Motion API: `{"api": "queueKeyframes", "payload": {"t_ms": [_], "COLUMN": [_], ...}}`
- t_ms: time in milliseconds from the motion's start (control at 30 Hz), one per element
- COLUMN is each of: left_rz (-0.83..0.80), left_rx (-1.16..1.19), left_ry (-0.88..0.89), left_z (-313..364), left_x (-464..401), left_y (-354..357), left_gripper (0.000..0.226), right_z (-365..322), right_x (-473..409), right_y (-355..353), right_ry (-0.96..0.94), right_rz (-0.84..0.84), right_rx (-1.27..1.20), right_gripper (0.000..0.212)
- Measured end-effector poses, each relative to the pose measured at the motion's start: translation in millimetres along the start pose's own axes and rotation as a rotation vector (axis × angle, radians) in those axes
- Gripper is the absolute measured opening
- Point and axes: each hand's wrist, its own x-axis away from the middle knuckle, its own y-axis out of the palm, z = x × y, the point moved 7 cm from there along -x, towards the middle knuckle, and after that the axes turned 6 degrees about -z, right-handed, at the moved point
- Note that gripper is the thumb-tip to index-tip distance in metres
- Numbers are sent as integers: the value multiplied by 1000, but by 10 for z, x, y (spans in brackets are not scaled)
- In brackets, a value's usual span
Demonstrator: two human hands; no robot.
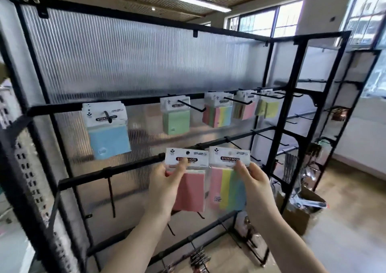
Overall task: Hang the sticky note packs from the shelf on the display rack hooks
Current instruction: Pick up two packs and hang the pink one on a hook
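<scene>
At frame centre, the left hand (167, 180) pinches a pink pack (189, 186) by its header — the right hand (253, 178) likewise pinches a striped pack (228, 187), both before the display rack (117, 173).

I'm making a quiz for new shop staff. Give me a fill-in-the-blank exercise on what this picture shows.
1. The left hand holds a pack of ____ sticky notes.
2. The right hand holds a ____ pack.
3. The leftmost pack hanging on the upper rail holds ____ notes.
4. The pack hanging next to it holds ____ notes.

Missing words: pink; multicoloured; blue; green
</scene>
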Motion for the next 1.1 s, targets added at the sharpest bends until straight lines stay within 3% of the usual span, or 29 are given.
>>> {"api": "queueKeyframes", "payload": {"t_ms": [133, 400, 567, 667, 767, 933, 1100], "left_rz": [-127, -405, -419, -393, -378, -339, -215], "left_rx": [-10, -74, -140, -182, -181, -168, -184], "left_ry": [40, 152, 269, 319, 334, 316, 304], "left_z": [37, 194, 418, 531, 576, 572, 530], "left_x": [-438, -1090, -1272, -1388, -1499, -1621, -1664], "left_y": [324, 943, 1292, 1434, 1550, 1665, 1669], "left_gripper": [65, 19, 44, 58, 61, 61, 54], "right_z": [-114, -372, -475, -562, -634, -640, -588], "right_x": [-482, -1196, -1394, -1518, -1661, -1919, -2197], "right_y": [-238, -459, -540, -586, -637, -693, -672], "right_ry": [-42, -284, -330, -352, -366, -380, -410], "right_rz": [95, 236, 250, 263, 265, 184, 37], "right_rx": [94, 153, 125, 116, 112, 75, 105], "right_gripper": [33, 40, 26, 28, 35, 11, 11]}}
